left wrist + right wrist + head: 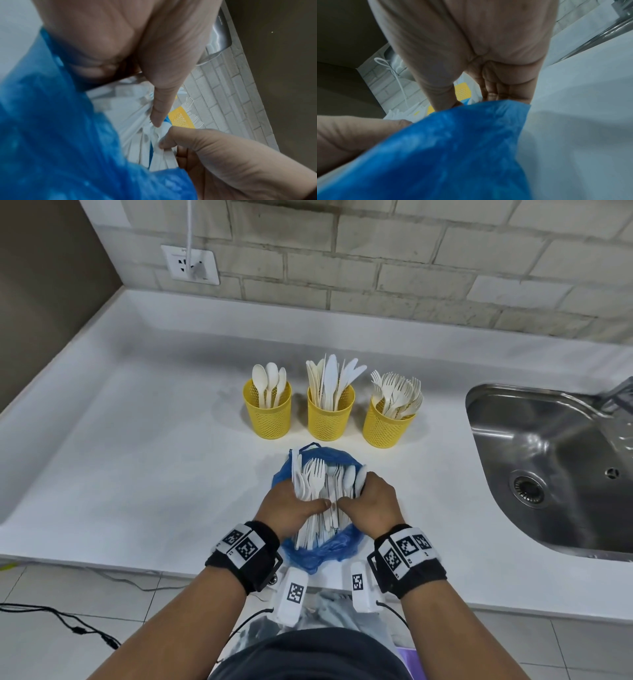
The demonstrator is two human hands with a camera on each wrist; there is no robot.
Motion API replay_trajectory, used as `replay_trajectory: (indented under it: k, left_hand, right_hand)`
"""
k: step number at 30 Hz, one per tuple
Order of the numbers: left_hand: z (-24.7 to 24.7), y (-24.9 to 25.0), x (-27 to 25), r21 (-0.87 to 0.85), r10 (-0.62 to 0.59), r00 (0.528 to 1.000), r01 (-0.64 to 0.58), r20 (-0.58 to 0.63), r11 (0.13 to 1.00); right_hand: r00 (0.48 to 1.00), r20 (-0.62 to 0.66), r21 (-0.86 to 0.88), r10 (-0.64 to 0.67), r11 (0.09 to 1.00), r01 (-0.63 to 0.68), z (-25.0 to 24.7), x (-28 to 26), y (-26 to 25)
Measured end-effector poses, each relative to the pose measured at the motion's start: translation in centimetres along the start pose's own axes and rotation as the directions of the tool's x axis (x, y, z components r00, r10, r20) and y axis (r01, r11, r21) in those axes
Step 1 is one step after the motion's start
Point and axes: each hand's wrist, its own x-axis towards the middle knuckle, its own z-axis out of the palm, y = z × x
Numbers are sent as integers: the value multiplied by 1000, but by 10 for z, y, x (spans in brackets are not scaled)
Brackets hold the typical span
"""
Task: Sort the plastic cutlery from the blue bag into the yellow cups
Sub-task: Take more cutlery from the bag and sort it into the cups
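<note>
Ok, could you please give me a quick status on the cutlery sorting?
Left hand and right hand both gripping cutlery bundle in blue bag. Three yellow cups part-filled: spoons, knives, forks. Nothing blocking.

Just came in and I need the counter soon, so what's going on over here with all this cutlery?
A person is sorting white plastic cutlery out of a blue bag lying on the counter. Both hands are in the bag's mouth: the left hand and the right hand each grip part of the cutlery bundle. Behind stand three yellow cups: the left cup holds spoons, the middle cup knives, the right cup forks. Plenty is still in the bag.
</note>
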Motion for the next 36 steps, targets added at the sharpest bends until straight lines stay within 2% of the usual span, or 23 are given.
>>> replay_trajectory:
  k: [6, 11, 15, 19, 21, 23, 26, 30, 36]
  left_hand:
    - [-1, 1, 0, -28, -17, 1000, 18, 10, 999]
    - [1, 1, -1, -71, -30, 1000, 29, -8, 997]
    - [4, 3, -1, -107, -23, 999, 20, -24, 994]
    - [6, 7, -3, -202, 36, 999, -38, -14, 979]
    - [7, 11, -2, -282, 43, 999, -45, -14, 958]
    - [6, 14, -2, -386, 16, 1000, -15, -1, 922]
    - [6, 13, 1, -510, -23, 998, 45, 50, 859]
    - [5, 7, 3, -502, 7, 1000, -2, 8, 865]
    - [3, 8, -2, -418, 123, 991, -131, -45, 899]
  right_hand:
    - [999, -53, 13, -9, 1000, 10, 2, -8, 0]
    - [965, -160, -251, -208, 954, 164, 5, -24, -14]
    - [942, -161, -275, -293, 930, 242, 6, -27, -21]
    - [907, -205, -208, -369, 922, 328, 8, -28, -21]
    - [893, -241, -108, -380, 925, 364, 10, -28, -18]
    - [907, -237, 34, -348, 930, 366, 10, -27, -15]
    - [949, -144, 162, -282, 939, 304, 8, -25, -10]
    - [958, -47, 138, -282, 948, 286, 6, -23, -9]
    - [964, -17, 200, -267, 943, 265, -4, -19, -20]
